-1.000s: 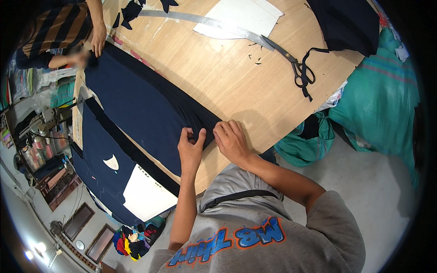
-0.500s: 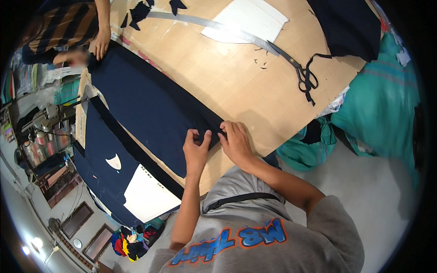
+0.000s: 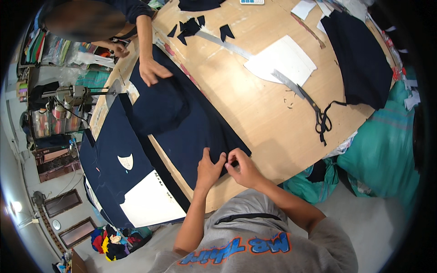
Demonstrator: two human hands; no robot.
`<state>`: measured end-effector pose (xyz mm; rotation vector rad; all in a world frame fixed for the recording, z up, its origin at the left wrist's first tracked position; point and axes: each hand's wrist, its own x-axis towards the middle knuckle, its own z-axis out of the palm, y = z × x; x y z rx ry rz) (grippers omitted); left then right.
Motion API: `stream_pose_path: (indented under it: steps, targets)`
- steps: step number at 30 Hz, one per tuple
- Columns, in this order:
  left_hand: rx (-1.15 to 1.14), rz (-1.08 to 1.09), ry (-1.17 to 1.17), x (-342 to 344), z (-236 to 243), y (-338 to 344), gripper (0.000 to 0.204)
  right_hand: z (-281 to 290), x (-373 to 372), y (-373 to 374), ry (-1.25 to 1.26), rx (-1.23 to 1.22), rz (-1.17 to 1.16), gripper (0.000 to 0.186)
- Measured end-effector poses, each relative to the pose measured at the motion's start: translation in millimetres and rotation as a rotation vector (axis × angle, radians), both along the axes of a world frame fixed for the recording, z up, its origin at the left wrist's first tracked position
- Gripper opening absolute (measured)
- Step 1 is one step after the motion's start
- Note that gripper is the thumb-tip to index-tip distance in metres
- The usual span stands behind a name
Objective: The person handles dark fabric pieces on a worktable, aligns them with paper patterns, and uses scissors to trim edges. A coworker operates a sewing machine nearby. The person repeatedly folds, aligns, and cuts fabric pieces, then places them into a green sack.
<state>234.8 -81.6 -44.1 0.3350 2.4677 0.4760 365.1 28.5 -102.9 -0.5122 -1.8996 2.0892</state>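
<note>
My left hand (image 3: 210, 169) rests on the long dark navy fabric (image 3: 195, 132) near its near end, thumb and forefinger spread. Just right of it, my right hand (image 3: 239, 169) pinches the corner of that fabric at its edge. To the left lie another navy piece (image 3: 109, 150), a white paper pattern (image 3: 150, 202) and a small shield-shaped white piece (image 3: 126, 161) on it. A co-worker's hand (image 3: 153, 70) is on the far end of my fabric, where a loop or fold has formed.
On the table (image 3: 273, 136) are a white pattern (image 3: 280, 59), a metal ruler (image 3: 223, 42), black scissors (image 3: 321, 118), dark scraps (image 3: 186, 29) and navy cloth (image 3: 355, 59) at right. Green sacks (image 3: 373, 145) stand beside it; a machine (image 3: 70, 98) is at left.
The co-worker's hand has moved onto the fabric from its far end, which now lies rumpled in a fold. My hands stay at the near corner. The view has shifted, so the table appears lower.
</note>
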Motion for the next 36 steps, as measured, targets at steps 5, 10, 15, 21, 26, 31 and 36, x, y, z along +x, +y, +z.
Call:
stream_pose_path:
  steps: [5, 10, 15, 21, 26, 31, 36]
  targets:
    - [0.258, 0.121, -0.032, 7.8, 11.1, 8.2, 0.047, -10.0, -15.5, 5.4, -0.265, 0.033, -0.137, 0.056]
    - [0.282, -0.064, 0.792, -105.2, 4.4, -24.9, 0.062, -2.6, -34.7, 15.4, -0.463, 0.163, -0.061, 0.068]
    - [0.262, 0.631, 0.554, -261.4, -34.3, -84.1, 0.107, -6.7, -47.0, 17.4, -0.470, 0.300, 0.012, 0.078]
    - [0.308, 0.695, 0.200, -300.0, -36.5, -86.4, 0.107, 13.9, -52.4, 11.8, -0.472, 0.430, 0.024, 0.078]
    - [0.308, 0.621, 0.124, -322.4, -46.9, -113.2, 0.101, 34.5, -72.3, 6.9, -0.305, 0.736, -0.096, 0.059]
    - [0.356, 0.561, -0.026, -331.9, -46.5, -110.8, 0.107, 29.3, -182.3, 29.6, -0.092, 0.446, -0.156, 0.043]
    - [0.423, 0.588, -0.093, -333.7, -30.6, -116.5, 0.090, 18.0, -303.0, 34.7, -0.361, 0.550, -0.065, 0.063]
